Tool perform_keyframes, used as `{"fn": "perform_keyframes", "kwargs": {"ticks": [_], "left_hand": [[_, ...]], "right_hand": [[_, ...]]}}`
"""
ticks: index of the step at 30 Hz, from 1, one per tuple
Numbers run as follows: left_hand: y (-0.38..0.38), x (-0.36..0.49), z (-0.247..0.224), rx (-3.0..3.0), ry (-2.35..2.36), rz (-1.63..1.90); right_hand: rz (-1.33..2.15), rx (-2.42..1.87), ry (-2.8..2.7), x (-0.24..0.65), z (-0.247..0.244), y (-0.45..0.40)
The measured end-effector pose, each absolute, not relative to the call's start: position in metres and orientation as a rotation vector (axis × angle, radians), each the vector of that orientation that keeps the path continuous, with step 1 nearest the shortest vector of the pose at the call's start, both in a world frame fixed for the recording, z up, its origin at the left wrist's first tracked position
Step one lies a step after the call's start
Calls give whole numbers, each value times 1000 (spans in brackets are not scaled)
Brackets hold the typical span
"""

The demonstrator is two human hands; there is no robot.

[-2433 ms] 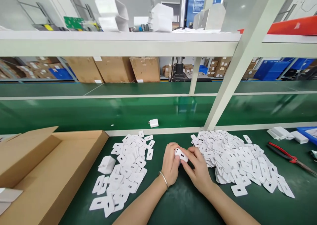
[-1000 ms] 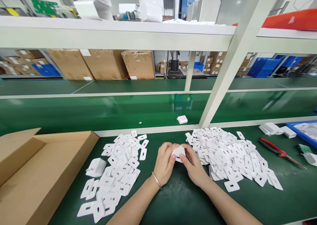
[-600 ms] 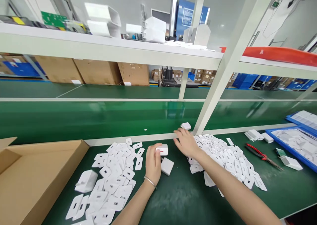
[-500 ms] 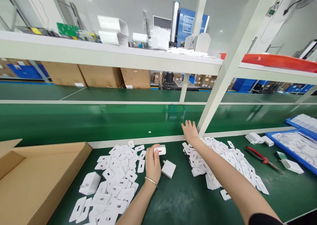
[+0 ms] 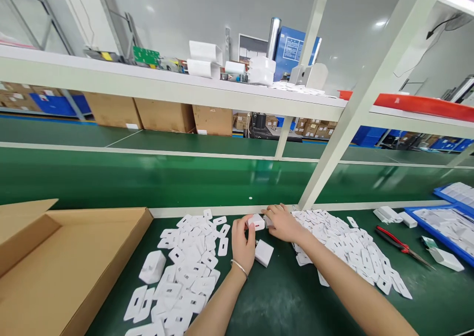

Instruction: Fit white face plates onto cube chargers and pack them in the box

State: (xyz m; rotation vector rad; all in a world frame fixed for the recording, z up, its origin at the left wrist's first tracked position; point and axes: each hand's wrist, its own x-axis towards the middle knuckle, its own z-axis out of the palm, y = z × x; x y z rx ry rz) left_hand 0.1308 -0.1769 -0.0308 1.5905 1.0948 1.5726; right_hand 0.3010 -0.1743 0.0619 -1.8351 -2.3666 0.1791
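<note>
My left hand grips a small white charger block with a red mark on its face, held just above the green mat. My right hand is right beside it, fingers curled over a second white charger that is mostly hidden. A third white charger lies on the mat just below both hands. A pile of white slotted cards spreads to the left of my hands. A bigger pile of the same cards lies to the right, under my right forearm.
An open cardboard box fills the left. A folded white piece sits by it. Red-handled pliers, loose white parts and a blue tray are at the right. The green conveyor belt and a slanted frame post stand behind.
My right hand reached out to the conveyor, where a white charger lay, and has pulled back to the left hand; the belt spot is bare. The left hand kept its charger; the view tilted up.
</note>
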Motion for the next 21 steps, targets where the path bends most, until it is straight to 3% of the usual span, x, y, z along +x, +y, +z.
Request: {"fn": "perform_keyframes", "kwargs": {"ticks": [7,16,21], "left_hand": [[-194,128,-19,1718,884,1506],[-202,120,-13,1585,677,1208],[-202,116,-7,1506,627,1218]], "right_hand": [[795,-1396,-1579,286,37,-248],[652,-1190,-1598,306,33,-256],[696,-1127,-1628,307,36,-258]]}}
